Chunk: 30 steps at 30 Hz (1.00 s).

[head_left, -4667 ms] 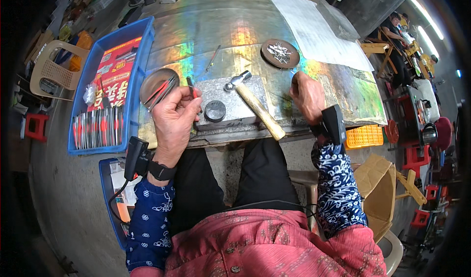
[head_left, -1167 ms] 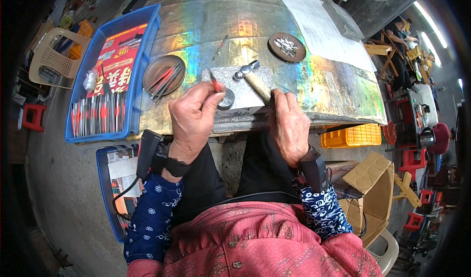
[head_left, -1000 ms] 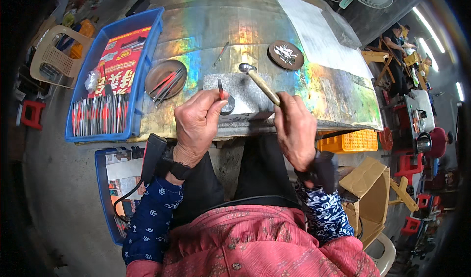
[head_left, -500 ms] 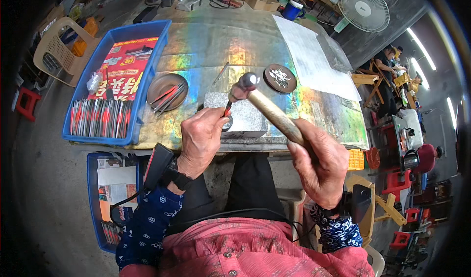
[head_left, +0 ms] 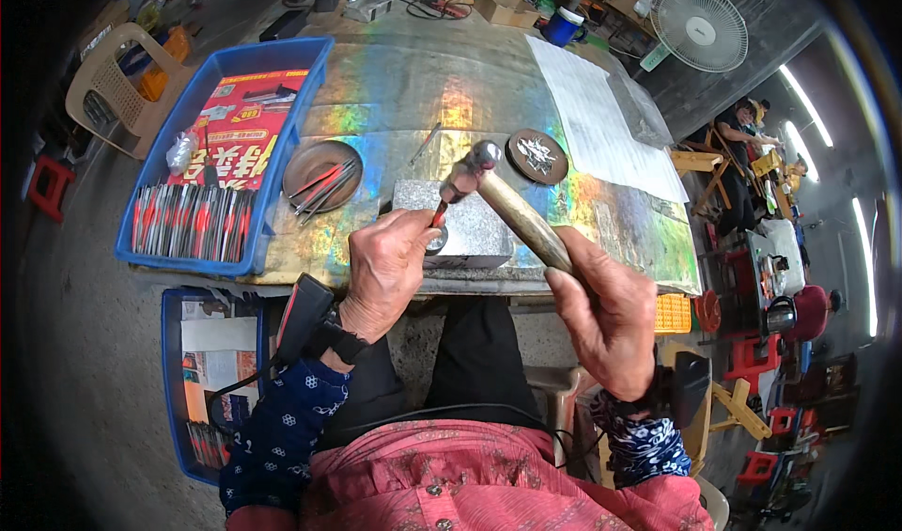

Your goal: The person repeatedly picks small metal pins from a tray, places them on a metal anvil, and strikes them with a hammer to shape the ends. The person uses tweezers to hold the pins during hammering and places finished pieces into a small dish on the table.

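Observation:
My left hand (head_left: 383, 273) is closed in a pinch on a slim red-and-dark piece (head_left: 440, 213), held upright at the left side of a speckled grey block (head_left: 479, 228). A shiny round metal part (head_left: 436, 241) shows beside my fingertips. My right hand (head_left: 611, 310) is wrapped round the wooden handle of a ball-peen hammer (head_left: 524, 213). The hammer's head is over the top of the slim piece; I cannot tell whether they touch. Left of the block, a brown bowl (head_left: 297, 166) carries several similar slim red and dark pieces (head_left: 325, 191).
A blue tray (head_left: 303, 122) at the left holds a row of slim pieces (head_left: 193, 223). Small silvery bits (head_left: 536, 153) lie in a brown dish (head_left: 519, 166) beyond the hammer. White paper (head_left: 601, 108), a fan (head_left: 699, 28) and a lower blue bin (head_left: 174, 381) stand around.
The hammer and my right hand have shifted slightly to the left. My left hand keeps its pinch on the slim piece, nearly in place.

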Available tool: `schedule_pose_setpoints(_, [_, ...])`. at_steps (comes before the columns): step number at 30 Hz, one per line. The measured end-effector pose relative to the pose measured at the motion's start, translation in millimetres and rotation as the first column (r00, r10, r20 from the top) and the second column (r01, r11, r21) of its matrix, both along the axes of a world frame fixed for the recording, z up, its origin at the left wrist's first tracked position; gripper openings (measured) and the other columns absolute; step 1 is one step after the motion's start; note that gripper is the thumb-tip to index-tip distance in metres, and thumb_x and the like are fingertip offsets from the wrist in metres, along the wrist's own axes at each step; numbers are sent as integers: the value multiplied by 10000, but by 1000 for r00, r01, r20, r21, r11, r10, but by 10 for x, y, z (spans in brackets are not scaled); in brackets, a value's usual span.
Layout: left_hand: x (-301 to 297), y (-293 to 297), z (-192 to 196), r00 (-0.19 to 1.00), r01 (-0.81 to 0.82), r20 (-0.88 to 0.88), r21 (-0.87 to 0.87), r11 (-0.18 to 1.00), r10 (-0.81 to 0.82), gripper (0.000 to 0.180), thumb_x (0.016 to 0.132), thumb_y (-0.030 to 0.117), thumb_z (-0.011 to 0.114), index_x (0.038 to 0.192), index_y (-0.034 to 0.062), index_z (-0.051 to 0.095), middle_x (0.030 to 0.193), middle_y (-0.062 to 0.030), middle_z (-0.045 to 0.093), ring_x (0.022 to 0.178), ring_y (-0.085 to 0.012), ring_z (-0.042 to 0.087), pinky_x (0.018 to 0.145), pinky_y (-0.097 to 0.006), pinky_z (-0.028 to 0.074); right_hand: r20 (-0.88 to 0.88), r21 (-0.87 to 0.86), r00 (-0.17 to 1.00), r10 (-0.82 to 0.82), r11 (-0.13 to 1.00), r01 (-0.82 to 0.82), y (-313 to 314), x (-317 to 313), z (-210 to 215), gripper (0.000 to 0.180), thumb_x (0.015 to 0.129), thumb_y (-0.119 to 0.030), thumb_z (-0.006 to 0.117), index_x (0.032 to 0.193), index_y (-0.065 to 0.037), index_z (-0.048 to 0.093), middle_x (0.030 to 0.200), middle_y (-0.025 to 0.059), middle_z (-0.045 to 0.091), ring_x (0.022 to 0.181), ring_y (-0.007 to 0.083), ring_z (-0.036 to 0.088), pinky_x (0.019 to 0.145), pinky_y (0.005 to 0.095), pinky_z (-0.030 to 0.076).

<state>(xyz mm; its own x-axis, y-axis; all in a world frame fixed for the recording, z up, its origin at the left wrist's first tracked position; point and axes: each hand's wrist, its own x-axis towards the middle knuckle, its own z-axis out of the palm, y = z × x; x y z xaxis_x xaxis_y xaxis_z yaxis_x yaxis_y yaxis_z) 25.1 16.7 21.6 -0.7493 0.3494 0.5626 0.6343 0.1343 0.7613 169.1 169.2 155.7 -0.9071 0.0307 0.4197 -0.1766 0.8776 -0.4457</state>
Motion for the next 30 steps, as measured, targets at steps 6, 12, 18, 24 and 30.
schedule_pose_setpoints(6, [3,4,9,1000,6,-8,-1,1000,-6,123,824,-17,676,944,-38,685,849,-168,696,751,-245,694,649,-308,517,0,-134,999,-43,990,43,24,40,59,307,850,4,659,1151,56,624,813,176,673,662,181,644,630,286,512])
schedule_pose_setpoints(12, [17,13,7,1000,-4,2,-5,1000,4,111,819,-20,678,927,-46,677,839,-157,694,750,-244,693,647,-305,516,-373,-252,927,-46,966,-54,-28,76,251,318,859,-16,639,1166,65,614,818,153,671,684,166,623,659,313,514])
schedule_pose_setpoints(18, [12,-7,-16,1000,-2,-25,-6,1000,2,111,814,-19,686,921,-46,675,832,-163,690,744,-266,690,643,-308,514,67,-187,996,-51,980,63,-28,-16,17,300,884,-58,659,1163,43,616,770,154,645,630,152,599,621,279,494])
schedule_pose_setpoints(24, [-17,8,-15,1000,18,-2,9,1000,-18,104,828,-24,674,929,-46,682,836,-140,698,733,-182,679,641,-285,515,34,-227,995,-89,969,94,36,37,-74,267,902,-42,623,1155,43,617,753,132,633,614,140,584,594,257,481])
schedule_pose_setpoints(30, [-92,-146,47,931,45,348,200,979,-114,133,902,-6,615,1014,-52,669,884,-59,695,738,-78,630,625,-202,515,-86,-158,988,-130,981,115,165,-6,-449,256,889,-26,626,1140,24,618,820,163,646,658,221,629,607,298,493])
